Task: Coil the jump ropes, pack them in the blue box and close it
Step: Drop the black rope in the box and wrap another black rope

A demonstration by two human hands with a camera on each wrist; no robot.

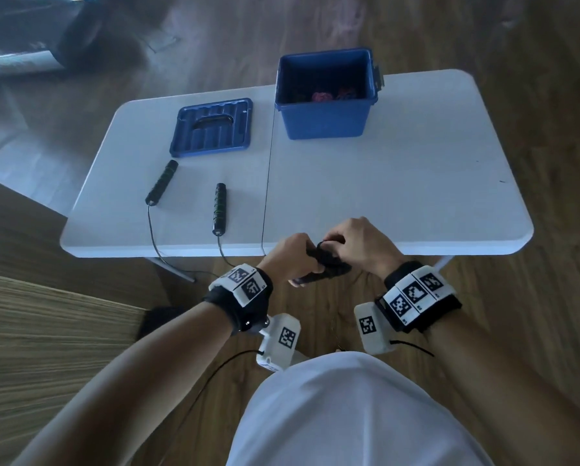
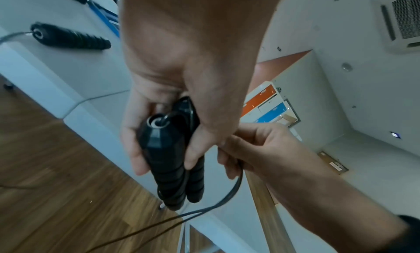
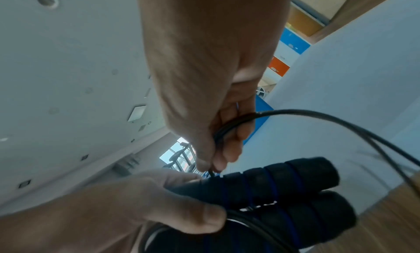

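Note:
Over the table's front edge, my left hand grips the two black handles of a jump rope side by side. The left wrist view shows those handles wrapped by my fingers. My right hand pinches the rope's thin black cord close to the handles, and the rest of the cord trails down. The blue box stands open at the back, with reddish coiled ropes inside. Its blue lid lies flat to its left.
A second black jump rope lies on the white table: one handle near the lid, the other beside it, both cords hanging over the front edge. Wooden floor surrounds the table.

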